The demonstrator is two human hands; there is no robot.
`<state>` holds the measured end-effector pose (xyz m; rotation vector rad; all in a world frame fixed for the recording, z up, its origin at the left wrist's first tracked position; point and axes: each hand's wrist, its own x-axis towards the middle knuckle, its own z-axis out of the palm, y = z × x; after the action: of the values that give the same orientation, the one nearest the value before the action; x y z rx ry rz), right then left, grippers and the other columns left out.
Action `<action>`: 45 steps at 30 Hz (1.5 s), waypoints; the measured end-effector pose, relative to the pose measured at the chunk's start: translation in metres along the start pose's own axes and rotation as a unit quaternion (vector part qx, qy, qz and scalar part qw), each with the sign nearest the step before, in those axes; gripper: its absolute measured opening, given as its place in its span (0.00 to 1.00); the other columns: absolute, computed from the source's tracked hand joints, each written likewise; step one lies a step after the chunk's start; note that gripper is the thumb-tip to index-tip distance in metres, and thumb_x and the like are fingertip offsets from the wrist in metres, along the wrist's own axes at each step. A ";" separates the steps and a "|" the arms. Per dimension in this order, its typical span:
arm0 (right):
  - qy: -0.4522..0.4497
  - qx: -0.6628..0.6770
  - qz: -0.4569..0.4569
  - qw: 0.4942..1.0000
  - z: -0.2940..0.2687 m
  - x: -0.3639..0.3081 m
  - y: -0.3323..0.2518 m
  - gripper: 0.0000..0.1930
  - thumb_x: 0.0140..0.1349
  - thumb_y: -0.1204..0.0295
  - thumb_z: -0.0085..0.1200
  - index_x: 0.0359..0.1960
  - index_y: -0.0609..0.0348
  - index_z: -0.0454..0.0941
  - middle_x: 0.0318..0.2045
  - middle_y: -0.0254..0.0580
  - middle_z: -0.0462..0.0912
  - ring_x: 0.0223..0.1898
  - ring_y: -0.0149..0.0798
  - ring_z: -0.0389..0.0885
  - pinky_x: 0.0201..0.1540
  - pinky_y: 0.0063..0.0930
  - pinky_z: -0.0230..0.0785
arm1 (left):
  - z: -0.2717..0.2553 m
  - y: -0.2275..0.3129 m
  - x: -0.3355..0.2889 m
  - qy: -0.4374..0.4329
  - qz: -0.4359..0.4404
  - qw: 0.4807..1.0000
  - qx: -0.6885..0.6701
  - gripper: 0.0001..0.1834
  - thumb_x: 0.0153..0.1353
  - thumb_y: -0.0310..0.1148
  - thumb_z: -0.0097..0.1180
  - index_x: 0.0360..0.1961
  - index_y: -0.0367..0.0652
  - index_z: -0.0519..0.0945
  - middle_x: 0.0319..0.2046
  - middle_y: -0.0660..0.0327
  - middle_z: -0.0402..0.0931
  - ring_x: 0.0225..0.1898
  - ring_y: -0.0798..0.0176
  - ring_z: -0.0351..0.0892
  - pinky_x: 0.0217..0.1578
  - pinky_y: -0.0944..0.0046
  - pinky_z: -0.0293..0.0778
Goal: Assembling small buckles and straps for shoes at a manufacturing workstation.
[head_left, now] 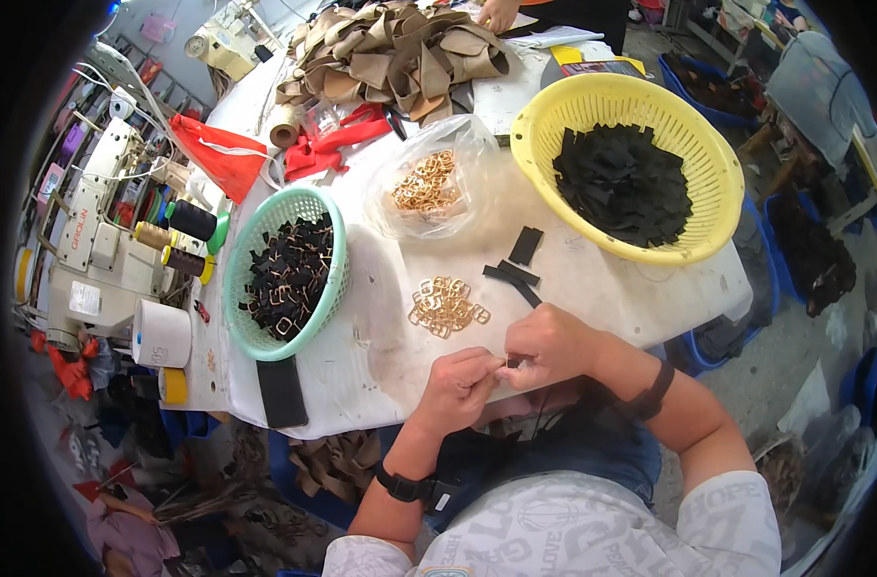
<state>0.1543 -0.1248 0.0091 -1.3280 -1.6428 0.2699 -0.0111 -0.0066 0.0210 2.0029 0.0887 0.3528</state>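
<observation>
Over the table's near edge, my left hand and my right hand meet, fingers pinched together. A small black fabric strip shows between the right fingers; the left fingertips press against its near end, mostly hiding what they grip. Just beyond them lies a loose pile of gold metal buckles. Several black strips rest to the right of that pile, close to my right hand. Left of the pile, a mint green basket holds black strips looped through gold buckles.
A yellow basket full of black fabric pieces stands at the right. Behind the pile sits a clear bag of gold buckles. Brown pieces are heaped at the back, near another person's hand. A sewing machine is at left.
</observation>
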 end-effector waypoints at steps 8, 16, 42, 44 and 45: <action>-0.012 -0.011 -0.001 1.000 -0.003 -0.003 -0.001 0.16 0.46 0.63 0.64 0.14 0.58 0.71 0.12 0.43 0.72 0.14 0.47 0.73 0.18 0.34 0.66 | -0.002 0.001 0.002 -0.006 0.022 0.999 0.024 0.07 0.51 0.18 0.57 0.32 0.36 0.80 0.22 0.55 0.73 0.22 0.55 0.72 0.23 0.62 0.67; -0.026 -0.014 0.003 1.000 -0.006 -0.003 -0.001 0.15 0.45 0.64 0.64 0.15 0.58 0.72 0.13 0.41 0.72 0.14 0.45 0.74 0.17 0.32 0.66 | 0.000 -0.004 0.001 0.005 0.050 0.999 0.013 0.03 0.52 0.19 0.59 0.30 0.34 0.80 0.19 0.56 0.71 0.20 0.57 0.68 0.21 0.63 0.63; -0.032 -0.011 0.041 0.999 -0.005 0.002 -0.004 0.13 0.42 0.68 0.65 0.14 0.59 0.72 0.12 0.39 0.71 0.13 0.41 0.71 0.17 0.28 0.64 | -0.001 -0.001 0.002 0.004 0.012 1.000 0.010 0.03 0.53 0.21 0.55 0.29 0.37 0.80 0.20 0.55 0.70 0.22 0.53 0.71 0.24 0.62 0.67; -0.051 -0.005 0.071 0.996 -0.004 0.003 -0.004 0.13 0.44 0.68 0.65 0.15 0.59 0.73 0.12 0.39 0.71 0.13 0.40 0.71 0.18 0.28 0.63 | 0.000 -0.001 0.002 0.020 0.003 1.000 -0.003 0.03 0.55 0.22 0.54 0.29 0.36 0.80 0.20 0.55 0.70 0.22 0.56 0.72 0.25 0.63 0.67; -0.060 -0.002 0.087 0.994 -0.005 0.003 -0.005 0.13 0.44 0.67 0.65 0.16 0.59 0.73 0.12 0.39 0.71 0.13 0.40 0.71 0.18 0.28 0.63 | 0.001 -0.002 0.002 0.027 -0.002 1.000 -0.010 0.03 0.56 0.22 0.54 0.29 0.36 0.80 0.20 0.55 0.70 0.22 0.57 0.72 0.25 0.64 0.67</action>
<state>0.1550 -0.1263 0.0168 -1.4848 -1.6292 0.4578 -0.0086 -0.0062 0.0193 1.9745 0.1227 0.4041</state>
